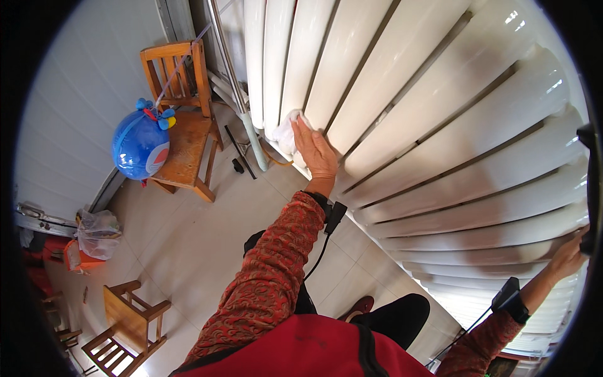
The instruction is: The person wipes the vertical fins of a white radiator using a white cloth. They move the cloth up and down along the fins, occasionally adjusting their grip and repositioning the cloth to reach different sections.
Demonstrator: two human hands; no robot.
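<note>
A large white column radiator fills the right side of the head view, its rounded tubes parted by dark gaps. Against the lower ends of the tubes, my left hand presses a white cloth, fingers extended over it. At the far right, my right hand rests against the radiator; its fingertips are hidden at the dark rim of the picture. Each wrist wears a black strap with a cabled device, one at the left and another at the right.
A wooden chair stands left of the radiator, with a blue balloon beside its seat. Close by are a metal pole and a black bar. Another wooden chair and a plastic bag are at lower left.
</note>
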